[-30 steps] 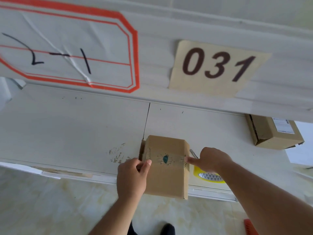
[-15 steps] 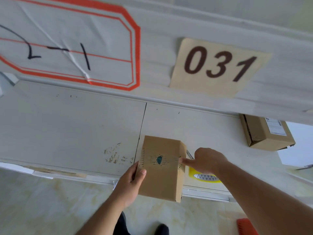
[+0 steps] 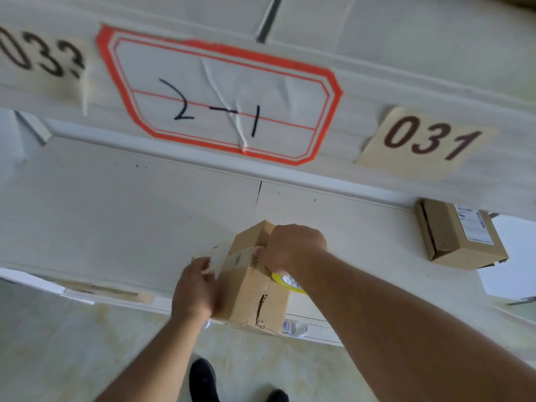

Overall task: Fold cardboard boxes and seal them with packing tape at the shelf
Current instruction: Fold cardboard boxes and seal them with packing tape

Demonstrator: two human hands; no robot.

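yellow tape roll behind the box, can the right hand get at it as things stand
Probably yes: the yellow tape roll lies on the shelf just under the right hand, which would first have to let go of the box.

The yellow tape roll [image 3: 285, 281] is mostly hidden behind the right hand [image 3: 293, 248] and forearm. The "032" label [image 3: 43, 58] is blurred and cut off at the left edge.

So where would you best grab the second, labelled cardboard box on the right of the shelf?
Grip the labelled cardboard box across its two long sides, reaching in from the shelf's open front edge. It lies flat with its label up, nothing touches it, and the upper board overhangs its far end, so a straight-down approach looks cramped.
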